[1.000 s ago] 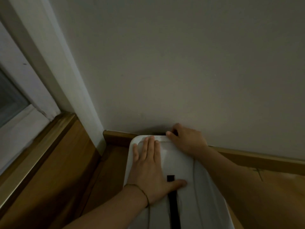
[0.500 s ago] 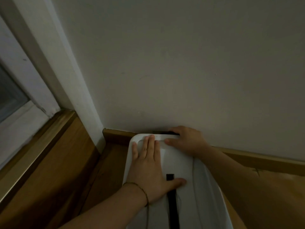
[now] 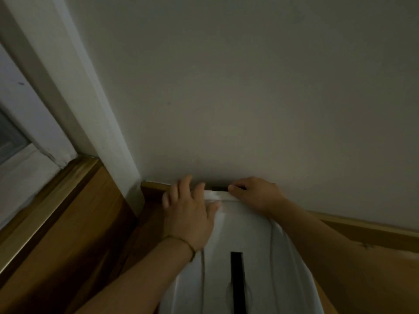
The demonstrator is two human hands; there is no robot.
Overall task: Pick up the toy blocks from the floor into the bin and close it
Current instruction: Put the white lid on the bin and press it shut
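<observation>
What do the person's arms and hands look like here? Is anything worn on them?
The left forearm and the right forearm are bare; no sleeve shows in the frame. A thin, dark cord bracelet sits on the left wrist. No glove, ring or watch is visible on the left hand or the right hand, though the left hand is blurred, so a small ring could escape notice.

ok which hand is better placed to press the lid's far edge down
Right, probably. The right hand grips the lid at its far rim, fingers curled over it beside the wall. The left hand is blurred at the left corner, fingers spread.
</observation>
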